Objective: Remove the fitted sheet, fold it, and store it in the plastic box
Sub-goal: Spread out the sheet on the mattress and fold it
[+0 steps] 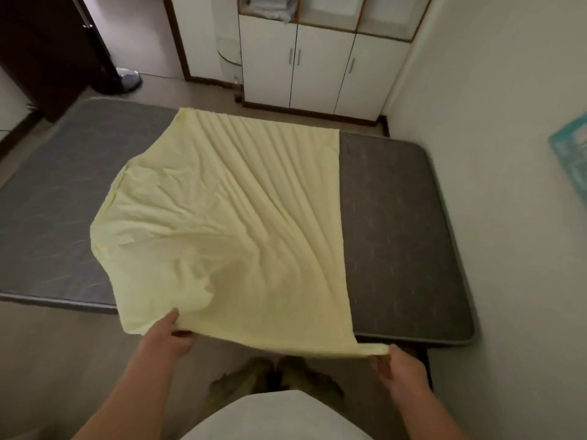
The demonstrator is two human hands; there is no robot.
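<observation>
A pale yellow fitted sheet (228,223) lies folded over and wrinkled across the middle of a bare grey mattress (397,217). Its near edge is lifted off the mattress. My left hand (170,333) pinches the near left part of that edge, thumb on top. My right hand (397,366) pinches the near right corner, pulled out to a point. The sheet's left side is rounded and gathered, its right edge runs straight. No plastic box is in view.
The mattress sits low on the floor, its right end against a white wall (508,122). A white cupboard (317,65) stands behind it, a dark door (41,52) at the back left. My feet (276,376) stand on the floor by the near edge.
</observation>
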